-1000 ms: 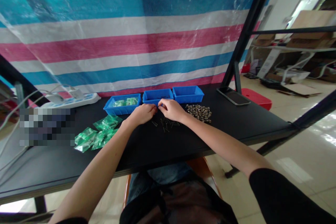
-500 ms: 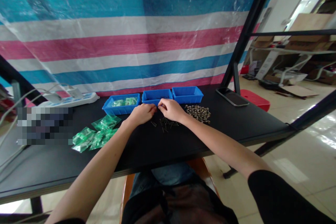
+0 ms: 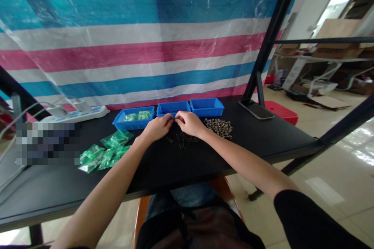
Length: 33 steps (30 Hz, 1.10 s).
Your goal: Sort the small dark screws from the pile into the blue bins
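Observation:
My left hand (image 3: 158,126) and my right hand (image 3: 189,122) meet with pinched fingertips just in front of the middle blue bin (image 3: 173,107). Whatever small piece they pinch is too tiny to name. Below the hands lie thin dark pins or screws (image 3: 182,140), scattered on the black table (image 3: 163,167). To the right of my right hand is a heap of small shiny metal parts (image 3: 219,127). The left blue bin (image 3: 133,125) holds green-and-clear packets. Near my left forearm lies a pile of green plastic packets (image 3: 106,152).
A right blue bin (image 3: 207,108) stands beside the middle one. Farther right lies a phone (image 3: 256,109). A white power strip (image 3: 77,114) with plugs and cables is at the back left. Behind stands a striped sheet (image 3: 140,54); a red stool (image 3: 282,112) is past the table.
The view has shifted slightly, so everything sits a little lower and to the left. Both hands keep their pinch together at the same place over the table.

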Motion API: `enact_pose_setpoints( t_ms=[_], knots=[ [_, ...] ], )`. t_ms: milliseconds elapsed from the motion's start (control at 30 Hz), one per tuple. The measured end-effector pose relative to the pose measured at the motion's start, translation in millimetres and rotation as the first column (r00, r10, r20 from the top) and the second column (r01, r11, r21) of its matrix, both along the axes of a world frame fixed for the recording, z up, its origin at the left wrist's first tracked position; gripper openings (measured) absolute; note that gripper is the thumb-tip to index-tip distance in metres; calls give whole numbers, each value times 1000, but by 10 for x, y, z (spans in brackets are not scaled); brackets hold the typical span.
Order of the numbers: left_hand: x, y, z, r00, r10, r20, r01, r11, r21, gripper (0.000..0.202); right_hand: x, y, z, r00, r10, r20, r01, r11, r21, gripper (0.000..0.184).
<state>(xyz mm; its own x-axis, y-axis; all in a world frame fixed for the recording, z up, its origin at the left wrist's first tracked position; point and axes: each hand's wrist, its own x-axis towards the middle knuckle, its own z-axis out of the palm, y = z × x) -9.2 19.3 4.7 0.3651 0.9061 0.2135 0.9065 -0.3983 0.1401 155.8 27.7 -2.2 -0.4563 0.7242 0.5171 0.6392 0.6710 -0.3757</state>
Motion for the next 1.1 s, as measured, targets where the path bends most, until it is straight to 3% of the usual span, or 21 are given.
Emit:
enact_pose_setpoints(
  t_ms=[300,567,900,1100],
  knots=[
    [3,17,-18,999,-28,17,29,998,-52,30,5,14,-17,999,-50,10,50,999,7,8],
    [10,-2,-11,998,-51,26,52,998,-22,33,17,8,7,991,-123,50,125,992,-29,18],
    [-21,29,-34,996,-62,59,67,995,-78,30,-9,10,-22,1000,-18,-13,18,999,-37,15],
    [-12,25,-35,996,-69,49,73,995,-74,29,9,27,-28,1000,-17,-1,17,1000,-6,10]
  ],
)
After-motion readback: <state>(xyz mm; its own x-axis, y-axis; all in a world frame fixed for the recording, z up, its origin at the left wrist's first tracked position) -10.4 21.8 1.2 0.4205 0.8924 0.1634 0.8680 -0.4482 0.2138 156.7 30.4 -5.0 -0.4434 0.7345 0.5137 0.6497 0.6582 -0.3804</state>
